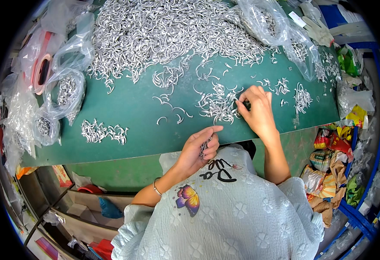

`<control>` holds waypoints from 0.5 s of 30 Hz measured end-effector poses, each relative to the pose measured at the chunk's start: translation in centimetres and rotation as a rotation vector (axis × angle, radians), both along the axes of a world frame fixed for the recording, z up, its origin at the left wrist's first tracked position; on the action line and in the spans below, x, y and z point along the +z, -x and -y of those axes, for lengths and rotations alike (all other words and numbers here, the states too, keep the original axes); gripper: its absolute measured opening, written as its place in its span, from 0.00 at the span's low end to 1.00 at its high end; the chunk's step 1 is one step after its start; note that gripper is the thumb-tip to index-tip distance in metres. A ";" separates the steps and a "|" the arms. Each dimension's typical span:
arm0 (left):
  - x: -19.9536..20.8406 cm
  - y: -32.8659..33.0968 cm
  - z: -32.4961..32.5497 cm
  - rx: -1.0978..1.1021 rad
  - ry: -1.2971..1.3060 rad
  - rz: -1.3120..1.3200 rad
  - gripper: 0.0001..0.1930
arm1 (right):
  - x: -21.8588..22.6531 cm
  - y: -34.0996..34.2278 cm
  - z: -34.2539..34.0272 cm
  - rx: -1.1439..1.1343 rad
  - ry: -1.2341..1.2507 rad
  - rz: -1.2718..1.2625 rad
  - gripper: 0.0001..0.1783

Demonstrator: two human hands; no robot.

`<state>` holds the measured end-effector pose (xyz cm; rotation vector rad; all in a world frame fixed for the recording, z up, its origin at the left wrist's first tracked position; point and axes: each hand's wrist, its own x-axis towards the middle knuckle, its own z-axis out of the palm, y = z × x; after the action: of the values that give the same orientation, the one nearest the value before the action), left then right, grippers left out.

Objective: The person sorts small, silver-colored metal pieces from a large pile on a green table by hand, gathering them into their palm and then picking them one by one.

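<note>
My left hand (pixel 199 149) is curled at the table's front edge, with several small curved silver metal pieces (pixel 205 146) in its palm. Its index finger points to the right. Over the right side of a small heap of the same curved metal pieces (pixel 218 106), my right hand (pixel 257 109) is closed in a pinch. A piece shows at its thumb and fingertip; the other fingers partly hide what lies under them. A few loose curved pieces (pixel 166 104) lie to the left of the heap.
A large mound of curved metal pieces (pixel 155 34) covers the table's far part. Smaller piles sit at the left (pixel 103 132) and right (pixel 302 97). Clear plastic bags (pixel 75 56) with pieces stand at both sides. Red-handled scissors (pixel 42 71) are at the left. Coloured packages (pixel 328 160) crowd the right.
</note>
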<state>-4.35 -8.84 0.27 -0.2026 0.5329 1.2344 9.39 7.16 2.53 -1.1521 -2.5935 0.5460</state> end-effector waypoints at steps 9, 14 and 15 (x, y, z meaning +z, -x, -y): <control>-0.1 -0.4 -0.4 0.030 -0.003 -0.098 0.24 | 1.5 0.0 0.4 -0.006 -0.123 -0.019 0.05; -0.6 -0.9 -0.2 0.128 0.063 -0.053 0.24 | 2.9 0.1 0.9 0.445 0.308 -0.107 0.06; -0.4 -0.9 -0.3 0.117 0.081 -0.062 0.22 | 2.4 0.3 0.8 0.442 0.392 -0.186 0.06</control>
<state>-3.48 -8.59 -0.17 -0.2678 0.6323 1.3374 9.10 6.31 4.91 -0.5670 -2.6450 1.2348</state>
